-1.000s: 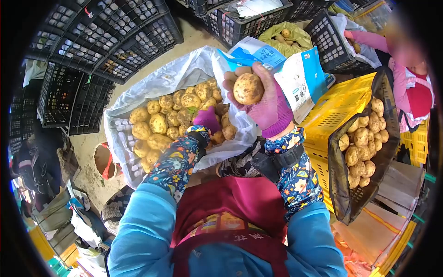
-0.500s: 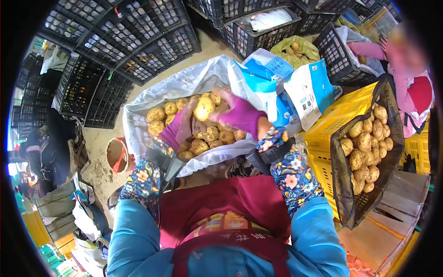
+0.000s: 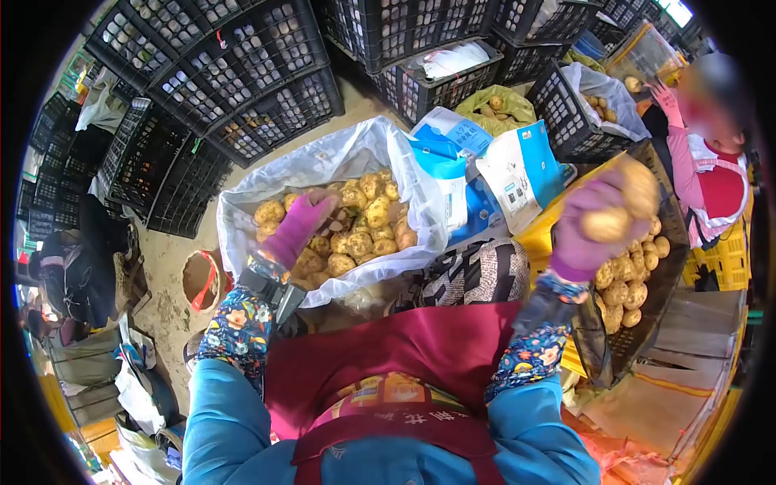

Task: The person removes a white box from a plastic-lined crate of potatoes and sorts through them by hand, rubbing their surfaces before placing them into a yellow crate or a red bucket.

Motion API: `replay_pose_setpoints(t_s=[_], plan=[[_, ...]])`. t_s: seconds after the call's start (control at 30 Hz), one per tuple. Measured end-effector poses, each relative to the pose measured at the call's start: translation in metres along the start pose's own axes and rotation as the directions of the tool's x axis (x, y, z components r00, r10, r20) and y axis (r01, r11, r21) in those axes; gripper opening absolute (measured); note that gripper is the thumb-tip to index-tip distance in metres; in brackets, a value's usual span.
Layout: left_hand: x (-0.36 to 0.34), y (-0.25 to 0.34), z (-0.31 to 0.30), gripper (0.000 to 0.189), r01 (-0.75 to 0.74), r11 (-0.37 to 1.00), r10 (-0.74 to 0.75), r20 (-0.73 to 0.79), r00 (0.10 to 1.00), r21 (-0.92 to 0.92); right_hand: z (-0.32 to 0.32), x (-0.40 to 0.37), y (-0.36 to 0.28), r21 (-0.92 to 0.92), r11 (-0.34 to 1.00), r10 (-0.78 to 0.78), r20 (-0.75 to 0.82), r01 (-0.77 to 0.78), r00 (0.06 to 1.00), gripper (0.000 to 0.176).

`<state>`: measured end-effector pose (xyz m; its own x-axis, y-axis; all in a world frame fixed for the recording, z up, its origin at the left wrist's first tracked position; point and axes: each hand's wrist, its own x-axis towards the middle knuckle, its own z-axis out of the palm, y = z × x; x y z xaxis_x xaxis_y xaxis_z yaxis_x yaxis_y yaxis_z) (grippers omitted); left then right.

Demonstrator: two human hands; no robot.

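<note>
My right hand (image 3: 588,230), in a purple glove and smeared by motion, is closed around two potatoes (image 3: 608,225) above the crate on the right. That yellow crate (image 3: 540,236), with a dark mesh lining, holds several potatoes (image 3: 621,293). My left hand (image 3: 305,225), also gloved in purple, rests at the left part of a crate lined with white plastic (image 3: 416,190). Its partly bent fingers are apart over the potatoes (image 3: 356,242) there, and I see no potato in its grasp. Some soil clings to these potatoes.
Stacked black crates (image 3: 234,73) stand beyond the lined crate. Blue-and-white bags (image 3: 517,174) lie between the two potato crates. A green sack (image 3: 495,105) with potatoes sits farther back. A person in pink sleeves (image 3: 687,166) is at the right. A round container (image 3: 200,279) stands at the left.
My right hand has moved from the lined crate rightward to the yellow crate, carrying potatoes. My left hand has stayed in the lined crate; the potato between both hands there is gone from that spot.
</note>
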<state>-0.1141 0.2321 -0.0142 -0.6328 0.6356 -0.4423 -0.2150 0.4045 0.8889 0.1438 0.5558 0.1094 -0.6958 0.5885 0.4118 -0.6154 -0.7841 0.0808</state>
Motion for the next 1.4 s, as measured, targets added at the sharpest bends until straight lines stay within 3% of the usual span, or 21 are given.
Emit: replay_pose_setpoints(t_s=[0.07,0.1,0.17,0.23,0.3,0.33,0.37,0.43,0.67,0.7,0.77,0.8,0.87,0.9,0.93,1.03,1.07,1.17,1.27,1.3,1.4], plan=[[0.031,-0.047,0.001,0.039,0.027,0.993,-0.033,0.053,0.998,0.113,0.021,-0.004,-0.022,0.110,0.976,-0.192,0.036,0.187,0.981,0.101],[0.047,-0.063,0.010,0.034,0.048,0.996,-0.056,0.099,0.993,0.074,0.018,-0.001,-0.022,0.137,0.974,-0.188,0.048,0.180,0.981,0.099],[0.072,-0.077,0.038,0.036,-0.141,0.901,0.105,0.108,0.989,0.411,-0.002,0.009,-0.015,0.087,0.988,-0.125,-0.019,0.126,0.992,0.091],[0.092,-0.077,0.069,0.043,-0.265,0.694,0.208,0.165,0.964,0.669,-0.035,0.013,0.013,-0.074,0.997,-0.025,-0.181,0.012,0.983,0.074],[0.106,-0.067,0.095,0.053,-0.325,0.448,0.245,0.235,0.941,0.833,-0.075,0.011,0.041,-0.050,0.987,0.134,-0.292,-0.155,0.947,0.063],[0.120,-0.076,0.101,0.056,-0.350,0.361,0.210,0.290,0.934,0.864,-0.087,0.009,0.051,-0.053,0.963,0.233,-0.333,-0.265,0.914,0.059],[0.137,-0.088,0.107,0.060,-0.381,0.275,0.168,0.346,0.923,0.883,-0.097,0.008,0.059,-0.100,0.960,0.187,-0.463,-0.261,0.866,0.059],[0.155,-0.094,0.116,0.067,-0.447,0.155,0.076,0.440,0.895,0.881,-0.099,0.014,0.067,-0.073,0.940,0.278,-0.403,-0.334,0.872,0.058],[0.171,-0.100,0.122,0.059,-0.358,0.242,0.045,0.359,0.932,0.902,-0.098,0.033,0.071,0.017,0.933,0.329,-0.447,-0.360,0.832,0.053],[0.170,-0.088,0.117,0.054,-0.316,0.330,-0.022,0.342,0.940,0.890,-0.102,0.033,0.070,-0.003,0.929,0.324,-0.477,-0.371,0.817,0.052],[0.147,-0.074,0.096,0.055,-0.226,0.675,0.101,0.215,0.971,0.703,-0.099,0.033,0.072,-0.065,0.909,0.321,-0.521,-0.411,0.791,0.048],[0.136,-0.071,0.081,0.056,-0.191,0.805,0.141,0.132,0.981,0.562,-0.096,0.033,0.076,-0.208,0.850,0.281,-0.597,-0.483,0.752,0.049],[0.118,-0.066,0.053,0.063,-0.363,0.793,0.376,0.076,0.923,0.488,-0.089,0.030,0.091,-0.442,0.652,0.164,-0.711,-0.616,0.683,0.050],[0.099,-0.050,0.042,0.064,-0.231,0.901,0.236,0.032,0.971,0.367,-0.088,0.025,0.101,-0.522,0.544,0.174,-0.695,-0.657,0.697,0.045],[0.078,-0.031,0.033,0.064,-0.088,0.969,0.089,0.006,0.996,0.230,-0.099,0.015,0.101,-0.825,0.226,0.309,-0.443,-0.518,0.841,0.044],[0.028,-0.006,0.011,0.062,-0.446,0.837,0.485,-0.054,0.873,0.316,-0.095,0.006,0.151,-0.620,0.222,0.390,-0.651,-0.752,0.652,0.042],[0.010,0.005,0.006,0.061,-0.477,0.796,0.534,-0.061,0.843,0.372,-0.094,0.003,0.161,-0.819,0.026,0.459,-0.499,-0.573,0.735,0.042],[-0.033,0.023,-0.002,0.059,-0.564,0.672,0.679,-0.094,0.728,0.479,-0.102,-0.018,0.184,-0.797,0.020,0.628,-0.460,-0.603,0.628,0.044],[-0.068,0.022,-0.010,0.048,-0.576,0.677,0.693,-0.134,0.708,0.458,-0.094,-0.029,0.193,-0.870,-0.040,0.731,-0.362,-0.492,0.579,0.041],[-0.072,0.010,-0.005,0.028,-0.519,0.799,0.593,-0.252,0.765,0.304,-0.094,-0.027,0.204,-0.789,0.029,0.839,-0.314,-0.614,0.444,0.043],[-0.073,0.009,-0.006,0.011,-0.549,0.718,0.686,-0.305,0.661,0.428,-0.119,-0.057,0.219,-0.767,0.025,0.789,-0.379,-0.642,0.483,0.044]])
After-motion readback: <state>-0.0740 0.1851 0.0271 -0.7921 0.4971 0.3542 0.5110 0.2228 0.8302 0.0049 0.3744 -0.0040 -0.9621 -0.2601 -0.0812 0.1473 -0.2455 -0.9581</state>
